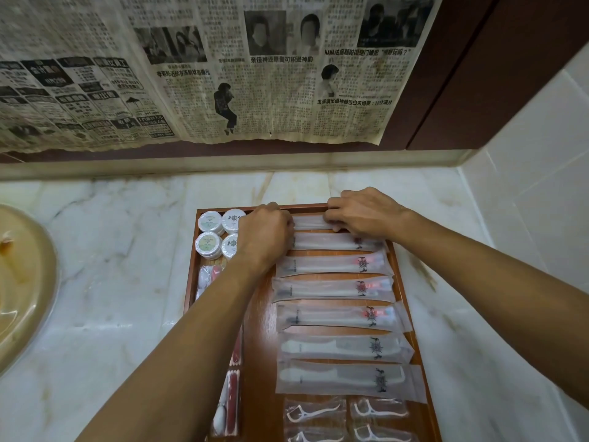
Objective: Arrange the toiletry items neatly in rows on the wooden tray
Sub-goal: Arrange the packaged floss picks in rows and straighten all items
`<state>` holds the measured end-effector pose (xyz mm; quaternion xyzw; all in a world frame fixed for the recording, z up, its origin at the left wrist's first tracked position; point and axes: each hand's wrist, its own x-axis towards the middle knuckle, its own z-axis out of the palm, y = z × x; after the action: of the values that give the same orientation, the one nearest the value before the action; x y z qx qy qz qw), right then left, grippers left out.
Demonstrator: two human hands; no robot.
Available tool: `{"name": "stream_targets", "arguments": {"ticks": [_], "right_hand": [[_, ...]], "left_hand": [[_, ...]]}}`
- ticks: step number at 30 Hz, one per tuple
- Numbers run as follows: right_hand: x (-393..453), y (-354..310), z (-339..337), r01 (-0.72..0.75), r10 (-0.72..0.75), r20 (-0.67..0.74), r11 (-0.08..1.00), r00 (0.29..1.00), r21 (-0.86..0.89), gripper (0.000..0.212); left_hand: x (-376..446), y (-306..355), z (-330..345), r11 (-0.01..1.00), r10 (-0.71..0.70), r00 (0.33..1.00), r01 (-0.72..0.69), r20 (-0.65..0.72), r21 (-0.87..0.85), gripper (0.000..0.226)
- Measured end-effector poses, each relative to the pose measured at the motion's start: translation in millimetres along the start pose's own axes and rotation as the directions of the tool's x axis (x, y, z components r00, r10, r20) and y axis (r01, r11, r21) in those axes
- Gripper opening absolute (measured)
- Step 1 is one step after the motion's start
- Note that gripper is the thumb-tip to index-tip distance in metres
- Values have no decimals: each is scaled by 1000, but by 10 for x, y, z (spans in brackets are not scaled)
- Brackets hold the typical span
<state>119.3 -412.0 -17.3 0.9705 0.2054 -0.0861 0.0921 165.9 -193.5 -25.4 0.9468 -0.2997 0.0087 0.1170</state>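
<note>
A wooden tray lies on the marble counter. Down its right side runs a row of frosted packets: wrapped toothbrushes, wrapped combs and floss picks nearest me. At the tray's far edge lies the topmost packet. My left hand holds its left end with curled fingers, and my right hand pinches its right end. Round white soap packs fill the far left corner. My left forearm hides part of the left column.
Red and white sachets lie along the tray's left edge. A beige basin sits at the left of the counter. A newspaper-covered wall stands behind, a tiled wall to the right.
</note>
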Motion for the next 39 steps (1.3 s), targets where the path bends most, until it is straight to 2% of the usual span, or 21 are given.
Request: {"name": "stream_targets", "arguments": {"ticks": [9, 17, 19, 22, 25, 28, 32, 35, 39], "right_hand": [[-283, 173, 50, -4, 4, -3, 1000, 1000, -30, 22], [-340, 157, 64, -85, 87, -43, 995, 995, 52, 21], [-373, 142, 65, -128, 136, -77, 987, 988, 97, 20], [-432, 100, 43, -212, 231, -130, 966, 964, 146, 22], [-459, 41, 55, -317, 343, -115, 928, 932, 197, 24], [-464, -6, 104, -384, 404, -74, 902, 912, 197, 25], [-466, -30, 130, -432, 448, -24, 873, 894, 228, 26], [-463, -33, 104, -426, 434, 7, 880, 901, 213, 26], [-481, -47, 43, -428, 427, 46, 882, 903, 197, 28]], "left_hand": [[8, 2, -5, 1000, -17, 1000, 17, 12, -7, 20], [-29, -13, -4, 999, 1, 1000, 1, 31, -44, 22], [-80, -31, -29, 998, -23, 1000, 24, 10, -57, 25], [-147, -48, -102, 985, -134, 989, 127, -58, -114, 30], [-138, -6, -142, 952, -279, 958, 266, -67, -153, 26], [-44, 72, -130, 884, -413, 911, 407, 27, -230, 31], [82, 140, -82, 763, -575, 806, 591, 144, -261, 29], [136, 152, -70, 679, -633, 749, 658, 194, -325, 22], [189, 166, -82, 587, -675, 697, 707, 244, -394, 24]]}}
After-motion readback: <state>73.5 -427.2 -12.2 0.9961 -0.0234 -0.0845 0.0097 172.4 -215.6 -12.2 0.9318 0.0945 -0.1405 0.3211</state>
